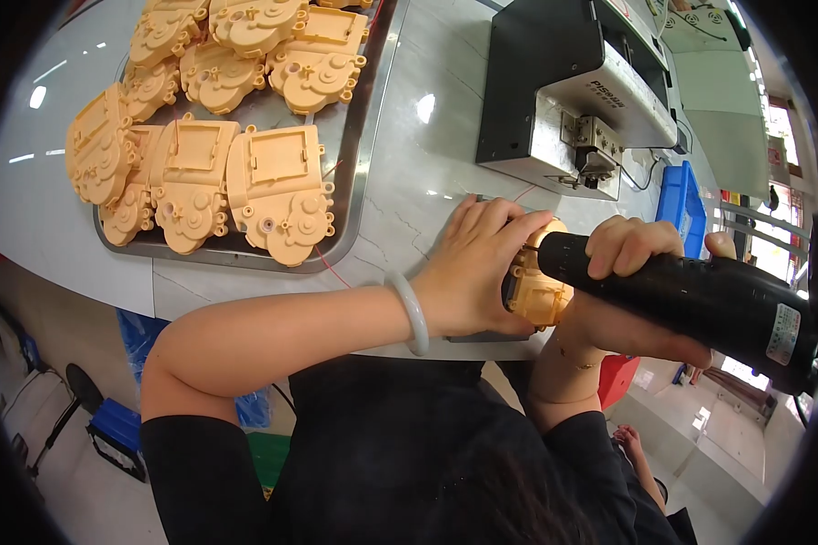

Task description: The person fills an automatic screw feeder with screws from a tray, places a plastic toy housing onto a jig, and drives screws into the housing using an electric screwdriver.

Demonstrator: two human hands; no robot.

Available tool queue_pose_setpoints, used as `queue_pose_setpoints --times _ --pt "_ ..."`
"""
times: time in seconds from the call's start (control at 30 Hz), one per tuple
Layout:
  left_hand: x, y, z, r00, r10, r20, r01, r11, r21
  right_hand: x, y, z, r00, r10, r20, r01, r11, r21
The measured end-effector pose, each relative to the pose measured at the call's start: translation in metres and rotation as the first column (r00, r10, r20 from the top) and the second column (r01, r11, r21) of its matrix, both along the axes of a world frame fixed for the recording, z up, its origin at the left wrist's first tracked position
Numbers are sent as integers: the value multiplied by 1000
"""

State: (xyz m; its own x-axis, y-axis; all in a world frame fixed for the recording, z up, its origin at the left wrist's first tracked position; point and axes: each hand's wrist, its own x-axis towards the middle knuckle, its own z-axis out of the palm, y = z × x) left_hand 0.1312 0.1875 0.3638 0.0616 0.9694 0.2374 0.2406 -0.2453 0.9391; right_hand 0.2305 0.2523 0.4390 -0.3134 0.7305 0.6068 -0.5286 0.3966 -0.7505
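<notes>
My left hand (477, 263), with a pale bangle at the wrist, is wrapped around a yellow plastic housing (541, 298) at the table's front edge. The hand covers much of the housing, and a dark block or fixture (491, 336) shows partly beneath it. My right hand (634, 245) grips a thick black electric screwdriver (691, 295). The screwdriver lies nearly level in view, its narrow end over the housing beside my left thumb and forefinger. Whether its bit touches a screw is hidden.
A metal tray (359, 195) at the left holds several similar yellow housings (282, 195), some stacked, with thin red wires. A black-and-silver machine (563, 100) stands behind my hands. Right of it is a blue bin (680, 204). Another person's hand (627, 438) shows at lower right.
</notes>
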Motion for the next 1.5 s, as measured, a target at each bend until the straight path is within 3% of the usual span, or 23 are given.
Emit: queue_pose_setpoints --times 0.27,0.43,0.53,0.57,0.6,0.63,0.73,0.77,0.8,0.83,0.87,0.9,0.97,1.0,1.03,1.1,1.13,1.17,1.27,1.5 --pt "-3 1 3 997 -41 -57 42 999 8 2 4 14 1000 9 18 -10 999 51" --pt "-5 0 5 991 -89 -101 86 996 -33 16 40 42 988 -130 -85 130 991 -9" --pt "-8 0 9 993 -91 -75 89 996 -18 35 41 44 979 -21 -201 -30 968 -249" --pt "-9 0 13 996 -65 -55 66 998 16 34 36 47 960 -60 -274 -38 940 -339" --pt "-10 0 19 999 -39 -35 41 998 48 38 37 48 929 22 -370 -172 909 -380" --pt "-12 -2 28 997 34 -73 -19 979 203 43 37 45 878 94 -468 -308 862 -404" --pt "-6 -6 56 992 -114 47 97 959 267 52 36 38 690 329 -645 -624 721 -300" --pt "-1 -11 66 978 -188 90 173 974 149 54 36 34 614 423 -667 -704 675 -221" --pt "6 -10 71 915 -319 247 328 945 5 54 35 32 529 510 -679 -776 614 -144" --pt "14 -10 76 815 -406 413 488 865 -113 53 28 35 545 489 -681 -759 633 -154" --pt "21 -10 79 688 -443 575 641 742 -194 51 26 34 483 569 -666 -806 586 -84" --pt "28 -8 79 449 -412 792 815 552 -175 50 25 34 414 644 -644 -846 533 -12" --pt "37 -3 82 387 -402 830 843 520 -141 45 23 34 253 758 -601 -912 393 113" --pt "41 -3 81 353 -393 849 856 502 -123 44 18 37 239 775 -584 -929 359 96" --pt "45 -5 78 372 -441 817 861 494 -125 43 12 41 222 792 -568 -944 321 79" --pt "48 -14 74 575 -457 679 737 649 -188 45 11 46 205 852 -482 -969 245 22" --pt "48 -18 74 666 -445 599 664 720 -204 46 9 44 225 857 -463 -962 270 31" --pt "42 -17 82 711 -470 524 676 662 -323 48 6 42 245 861 -445 -955 292 40" --pt "48 -26 80 761 -357 541 553 793 -255 49 1 40 282 853 -440 -941 336 48" --pt "45 -24 81 768 -379 517 564 782 -264 53 -3 40 429 805 -411 -879 476 14"
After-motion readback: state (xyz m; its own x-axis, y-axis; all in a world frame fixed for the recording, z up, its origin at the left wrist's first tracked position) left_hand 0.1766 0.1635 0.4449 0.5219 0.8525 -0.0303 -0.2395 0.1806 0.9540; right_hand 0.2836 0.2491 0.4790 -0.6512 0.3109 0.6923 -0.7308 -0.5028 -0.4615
